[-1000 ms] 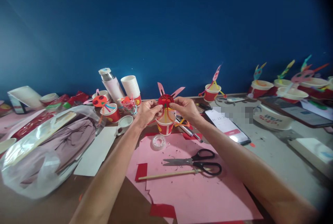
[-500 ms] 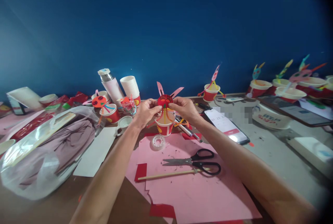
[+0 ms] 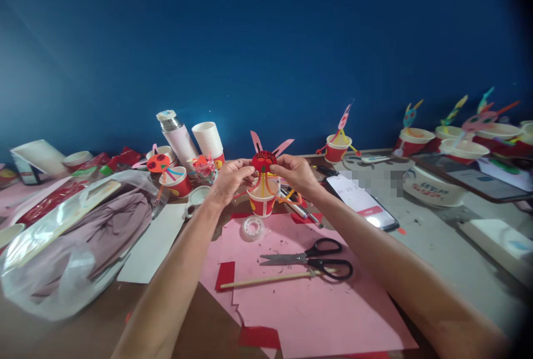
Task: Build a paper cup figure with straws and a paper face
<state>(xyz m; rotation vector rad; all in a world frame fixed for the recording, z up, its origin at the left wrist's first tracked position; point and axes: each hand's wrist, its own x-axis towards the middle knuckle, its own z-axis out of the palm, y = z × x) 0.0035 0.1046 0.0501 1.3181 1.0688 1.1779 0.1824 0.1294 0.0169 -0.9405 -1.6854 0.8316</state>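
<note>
A red paper cup (image 3: 262, 205) stands at the far edge of a pink paper sheet (image 3: 308, 303). Above it sits a round red paper face (image 3: 264, 160) with two pink ears and coloured strips running down into the cup. My left hand (image 3: 228, 179) pinches the face from the left. My right hand (image 3: 293, 172) pinches it from the right. Both hands are closed on it.
Black scissors (image 3: 314, 259), a wooden stick (image 3: 266, 279) and a tape roll (image 3: 253, 228) lie on the pink sheet. A phone (image 3: 362, 200) lies right. A flask (image 3: 177, 135), stacked cups (image 3: 210, 139), other cup crafts and a plastic bag with cloth (image 3: 79, 237) fill the left.
The view has shifted very slightly. My hands stay on the red paper face with almost no movement.
</note>
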